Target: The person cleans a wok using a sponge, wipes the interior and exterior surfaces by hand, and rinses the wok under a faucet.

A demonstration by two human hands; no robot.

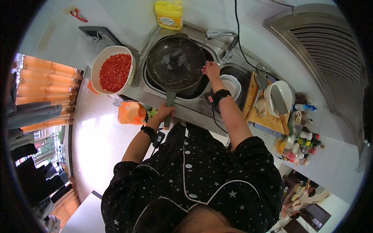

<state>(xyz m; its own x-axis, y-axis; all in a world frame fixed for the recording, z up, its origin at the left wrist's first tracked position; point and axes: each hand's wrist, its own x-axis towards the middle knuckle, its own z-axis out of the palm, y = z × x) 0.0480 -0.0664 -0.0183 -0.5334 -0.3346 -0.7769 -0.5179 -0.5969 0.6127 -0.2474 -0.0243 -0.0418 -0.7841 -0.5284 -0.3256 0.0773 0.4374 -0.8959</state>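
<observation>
A dark frying pan rests over the left basin of a steel double sink, with water and pale foam inside it. My left hand is closed around its green handle, which points towards my body. At the pan's right rim is my right hand, its fingers bent. Whether those fingers grip the rim or hold something small cannot be made out. Above that hand, the chrome tap reaches over the pan, and a thin stream seems to fall from its spout.
Left of the sink stands a white tub of chopped red peppers. A yellow jug stands behind. White bowls sit in the right basin. A cleaver lies across a white bowl on a wooden board. A black cable hangs near the tap.
</observation>
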